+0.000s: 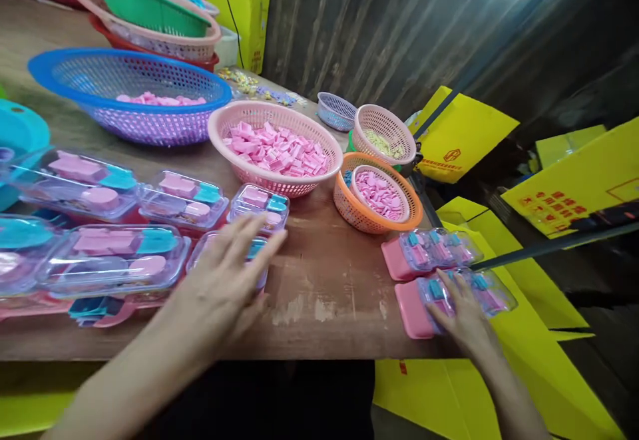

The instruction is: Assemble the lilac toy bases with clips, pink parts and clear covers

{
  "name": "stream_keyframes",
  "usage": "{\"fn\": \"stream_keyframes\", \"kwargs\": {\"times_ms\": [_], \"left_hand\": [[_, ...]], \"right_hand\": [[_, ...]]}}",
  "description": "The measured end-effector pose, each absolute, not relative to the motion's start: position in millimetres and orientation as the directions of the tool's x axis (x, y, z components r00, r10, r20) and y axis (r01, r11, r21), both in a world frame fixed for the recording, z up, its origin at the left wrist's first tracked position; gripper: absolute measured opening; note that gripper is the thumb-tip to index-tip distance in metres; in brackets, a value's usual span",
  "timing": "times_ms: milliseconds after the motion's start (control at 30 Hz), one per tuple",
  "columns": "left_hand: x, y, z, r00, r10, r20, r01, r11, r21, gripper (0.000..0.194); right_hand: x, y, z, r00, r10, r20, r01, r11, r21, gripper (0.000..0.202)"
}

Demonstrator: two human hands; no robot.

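My left hand (224, 280) is over a clear-lidded case (259, 247) on the table, its fingers spread and slightly blurred. The hand partly hides that case; whether it touches the lid I cannot tell. Behind its fingertips sits a similar small case (258, 207) with pink and turquoise pieces under the lid. At the table's right edge my right hand (466, 317) lies with fingers apart on a pink case with a clear cover (417, 307). Another such row of pink cases (399, 260) lies just behind it.
More lidded cases (114, 260) crowd the left. Behind stand a pink basket (279, 184) of pink pieces, a blue basket (150, 120) and an orange basket (359, 210). Yellow cartons (539, 293) stand beyond the right edge, near a slanting dark bar (564, 247).
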State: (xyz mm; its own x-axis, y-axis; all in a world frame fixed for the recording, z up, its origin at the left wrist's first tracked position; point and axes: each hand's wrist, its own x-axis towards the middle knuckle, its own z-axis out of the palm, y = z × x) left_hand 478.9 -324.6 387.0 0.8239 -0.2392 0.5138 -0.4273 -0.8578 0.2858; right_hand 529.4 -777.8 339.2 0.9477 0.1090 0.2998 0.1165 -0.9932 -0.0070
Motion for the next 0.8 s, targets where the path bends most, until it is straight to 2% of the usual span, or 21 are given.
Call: {"fn": "stream_keyframes", "kwargs": {"times_ms": [100,167,200,267,300,333,400,467,633,700,800], "left_hand": [[485,-307,390,0.880,-0.188,0.436,-0.242,-0.968,0.070,0.059],[482,-325,389,0.929,-0.073,0.363,-0.081,-0.997,0.007,0.059],[479,-340,390,0.940,0.007,0.341,0.005,-1.000,0.007,0.059],[471,-378,389,0.942,0.129,0.311,0.113,-0.991,0.069,0.064],[468,-396,387,0.949,0.138,0.283,0.104,-0.986,0.130,0.072],[465,-412,384,0.966,0.092,0.242,0.041,-0.977,0.208,0.083],[464,-432,373,0.982,-0.106,0.157,-0.162,-0.902,0.400,0.107],[469,-436,357,0.955,-0.263,0.140,-0.295,-0.768,0.568,0.123],[491,-429,308,0.924,-0.352,0.150,-0.306,-0.443,0.843,0.135],[491,-439,291,0.923,-0.342,0.177,-0.296,-0.335,0.895,0.135],[485,-463,272,0.936,-0.249,0.247,-0.321,-0.326,0.889,0.144]], "right_hand": [[525,-750,339,0.869,0.073,0.489,0.103,-0.994,-0.035,0.054],[507,-702,339,0.840,0.083,0.536,0.211,-0.960,-0.182,0.051],[496,-675,338,0.865,0.098,0.492,0.284,-0.904,-0.320,0.050],[477,-626,338,0.938,0.145,0.314,0.314,-0.740,-0.595,0.051],[472,-609,337,0.956,0.190,0.223,0.292,-0.651,-0.700,0.052],[470,-596,337,0.964,0.222,0.147,0.252,-0.580,-0.774,0.053],[475,-588,337,0.971,0.228,0.069,0.176,-0.493,-0.852,0.055],[488,-596,338,0.980,0.195,0.041,0.129,-0.464,-0.876,0.057],[506,-622,349,0.967,0.251,0.033,0.161,-0.512,-0.844,0.052],[506,-622,354,0.974,0.224,0.039,0.169,-0.595,-0.786,0.051],[504,-615,361,0.972,0.230,0.055,0.212,-0.746,-0.631,0.052]]}}
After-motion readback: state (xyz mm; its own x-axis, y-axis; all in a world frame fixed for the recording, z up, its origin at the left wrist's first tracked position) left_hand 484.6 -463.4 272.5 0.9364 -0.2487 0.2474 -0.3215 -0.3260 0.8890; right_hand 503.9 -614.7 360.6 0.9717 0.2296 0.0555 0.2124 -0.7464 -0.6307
